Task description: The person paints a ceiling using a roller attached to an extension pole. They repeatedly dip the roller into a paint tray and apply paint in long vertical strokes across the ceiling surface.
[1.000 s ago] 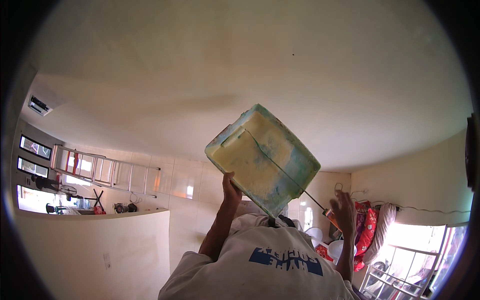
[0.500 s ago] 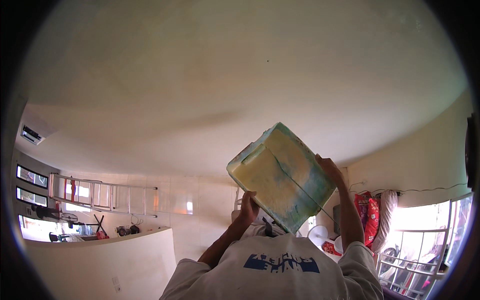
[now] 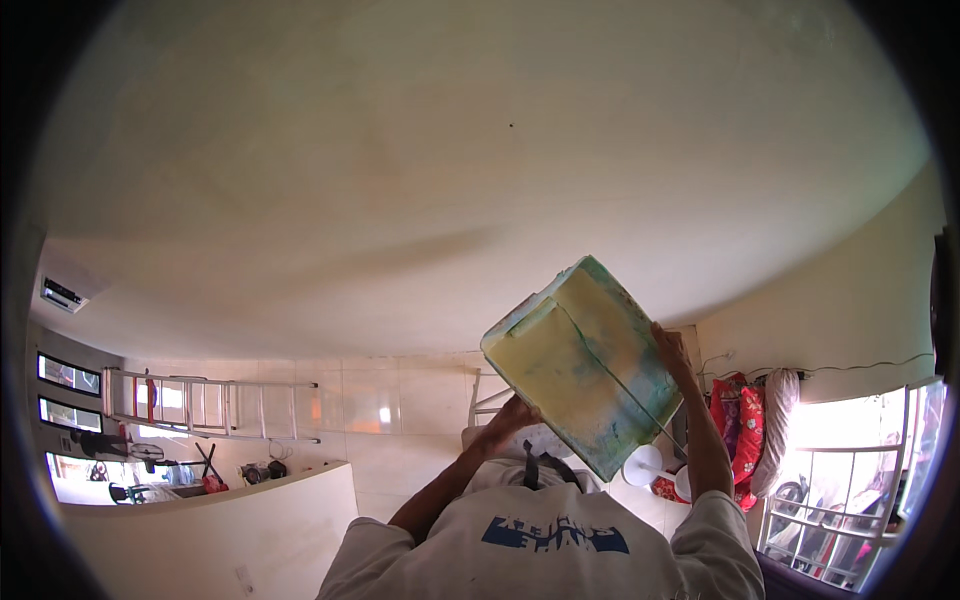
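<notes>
A rectangular paint tray (image 3: 580, 365), pale yellow with blue-green smears, is tilted up in front of me with a corner pointing upward. A thin dark line runs slantwise across its face and seems to continue past the lower right edge as a thin rod; what it is, I cannot tell. My right hand (image 3: 672, 350) grips the tray's right edge, fingers closed round it. At the lower left edge my left hand (image 3: 512, 414) holds on, its fingertips partly hidden by the tray.
Overhead stretches a pale ceiling (image 3: 400, 180). An aluminium ladder (image 3: 215, 402) stands at the left, beyond a low cream wall (image 3: 200, 540). To the right are a white round-topped stand (image 3: 645, 465), red patterned cloths (image 3: 748, 430) and a barred window (image 3: 835, 480).
The tray has shifted right and slightly down with both hands. My left thumb, earlier over the tray's face, now sits at its edge. The whole view has tilted a little.
</notes>
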`<state>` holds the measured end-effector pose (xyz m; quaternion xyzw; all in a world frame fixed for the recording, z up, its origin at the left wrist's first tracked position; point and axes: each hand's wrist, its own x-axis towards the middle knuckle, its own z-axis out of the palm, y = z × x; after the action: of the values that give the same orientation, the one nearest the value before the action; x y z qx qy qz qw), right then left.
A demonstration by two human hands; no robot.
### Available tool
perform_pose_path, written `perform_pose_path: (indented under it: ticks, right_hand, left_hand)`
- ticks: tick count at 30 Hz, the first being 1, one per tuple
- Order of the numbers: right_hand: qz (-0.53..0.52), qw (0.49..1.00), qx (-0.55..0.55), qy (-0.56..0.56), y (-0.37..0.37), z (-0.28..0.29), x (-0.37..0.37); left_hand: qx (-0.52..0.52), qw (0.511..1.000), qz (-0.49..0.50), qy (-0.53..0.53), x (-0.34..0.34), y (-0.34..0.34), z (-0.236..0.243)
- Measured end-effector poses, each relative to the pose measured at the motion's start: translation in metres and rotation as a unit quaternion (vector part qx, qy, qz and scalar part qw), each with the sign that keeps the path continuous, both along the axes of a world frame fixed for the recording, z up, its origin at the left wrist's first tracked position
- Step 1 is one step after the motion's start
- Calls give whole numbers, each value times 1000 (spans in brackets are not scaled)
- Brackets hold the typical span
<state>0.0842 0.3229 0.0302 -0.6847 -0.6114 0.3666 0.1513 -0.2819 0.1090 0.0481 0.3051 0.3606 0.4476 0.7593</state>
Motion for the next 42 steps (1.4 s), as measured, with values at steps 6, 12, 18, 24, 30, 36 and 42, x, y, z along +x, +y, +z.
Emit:
perform_pose_path:
  ticks: [6,12,18,24,30,36,42]
  right_hand:
    - [-13,994,107,-15,-19,-3,-7]
    - [-40,992,97,-71,-59,16,-30]
    - [-99,993,-6,-61,-78,-19,-19]
    - [-86,995,-20,-48,-88,-27,-12]
    - [-95,995,-23,-27,-100,-38,9]
    - [-88,996,-26,-15,-95,-93,39]
    - [-62,997,-35,-9,-93,-141,56]
  left_hand:
    - [-4,935,-114,337,-68,-10,-135]
    - [42,721,-205,660,-112,-43,-241]
    - [2,616,-339,711,-86,-28,-245]
    - [-91,700,-298,642,-85,-4,-272]
    - [-70,680,-356,637,-70,-7,-340]
    - [-190,656,-253,685,-3,-4,-280]
    - [-198,649,-250,690,19,-6,-291]
